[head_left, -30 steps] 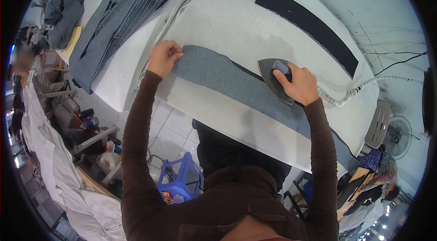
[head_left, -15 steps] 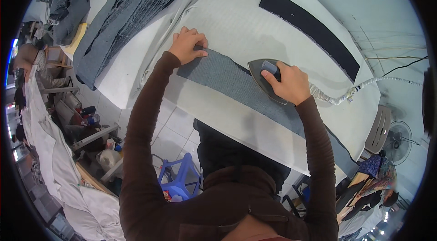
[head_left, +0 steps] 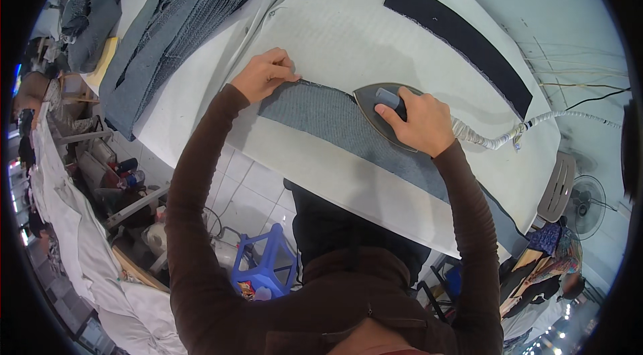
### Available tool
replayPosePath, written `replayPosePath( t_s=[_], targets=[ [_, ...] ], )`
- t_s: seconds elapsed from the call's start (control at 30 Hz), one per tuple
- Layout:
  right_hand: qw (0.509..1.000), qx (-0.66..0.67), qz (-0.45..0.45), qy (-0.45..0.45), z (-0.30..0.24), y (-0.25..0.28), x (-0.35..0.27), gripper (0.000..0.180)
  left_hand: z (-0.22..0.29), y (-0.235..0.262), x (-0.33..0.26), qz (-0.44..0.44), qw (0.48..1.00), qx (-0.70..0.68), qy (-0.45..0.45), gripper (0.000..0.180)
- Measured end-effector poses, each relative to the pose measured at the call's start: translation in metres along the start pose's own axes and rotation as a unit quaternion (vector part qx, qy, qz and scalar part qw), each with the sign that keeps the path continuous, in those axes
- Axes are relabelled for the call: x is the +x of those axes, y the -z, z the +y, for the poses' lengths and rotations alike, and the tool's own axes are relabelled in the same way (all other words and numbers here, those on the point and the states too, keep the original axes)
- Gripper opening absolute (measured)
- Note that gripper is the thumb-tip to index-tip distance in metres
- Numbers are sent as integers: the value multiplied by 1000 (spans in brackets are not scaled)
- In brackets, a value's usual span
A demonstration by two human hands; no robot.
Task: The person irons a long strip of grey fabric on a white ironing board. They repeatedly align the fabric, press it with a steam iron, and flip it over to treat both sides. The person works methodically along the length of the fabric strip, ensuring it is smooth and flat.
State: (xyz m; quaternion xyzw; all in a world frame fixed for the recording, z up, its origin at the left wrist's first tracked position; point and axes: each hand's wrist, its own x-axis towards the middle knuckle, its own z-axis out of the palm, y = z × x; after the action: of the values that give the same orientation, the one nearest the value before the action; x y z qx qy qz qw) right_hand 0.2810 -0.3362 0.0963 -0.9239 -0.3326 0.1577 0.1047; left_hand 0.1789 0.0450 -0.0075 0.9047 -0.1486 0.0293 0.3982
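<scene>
A long strip of grey-blue denim (head_left: 321, 114) lies slantwise along the near edge of the white ironing table (head_left: 321, 27). My right hand (head_left: 427, 119) is wrapped round the handle of an iron (head_left: 376, 114), whose soleplate rests on the strip with its tip toward the left. A wrapped white cord runs from the iron off to the right. At the strip's left end, my left hand (head_left: 265, 75) pinches the far edge of the denim between thumb and fingers. A dark curved strip of cloth (head_left: 462, 40) lies apart at the far right of the table.
A thick stack of denim pieces (head_left: 181, 27) lies at the far left. Below the table's near edge stands a blue plastic stool (head_left: 268, 261). A fan (head_left: 585, 206) is at the right, and cables hang along the wall.
The iron has slid a little left along the strip in my right hand. My left hand has shifted slightly left and nearer, now pinching the far edge.
</scene>
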Motion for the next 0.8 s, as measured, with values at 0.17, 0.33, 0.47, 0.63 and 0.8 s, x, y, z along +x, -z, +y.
replayPosePath(
  t_s=[0.17,0.33,0.47,0.63,0.8],
  targets=[
    [1000,0,2,11,2,-3,2,61,-4,2,-6,-3,980,141,-138,15],
    [1000,-6,5,12,3,-3,2,61,-4,5,-3,5,927,274,-255,21],
    [1000,-11,6,13,1,-3,3,62,15,13,5,-22,905,346,-245,28],
    [1000,-3,-5,11,-2,0,4,62,55,-16,29,-60,956,270,-101,28],
    [1000,-2,-22,2,-2,3,3,64,53,-49,44,-43,972,208,-102,25]
  ],
)
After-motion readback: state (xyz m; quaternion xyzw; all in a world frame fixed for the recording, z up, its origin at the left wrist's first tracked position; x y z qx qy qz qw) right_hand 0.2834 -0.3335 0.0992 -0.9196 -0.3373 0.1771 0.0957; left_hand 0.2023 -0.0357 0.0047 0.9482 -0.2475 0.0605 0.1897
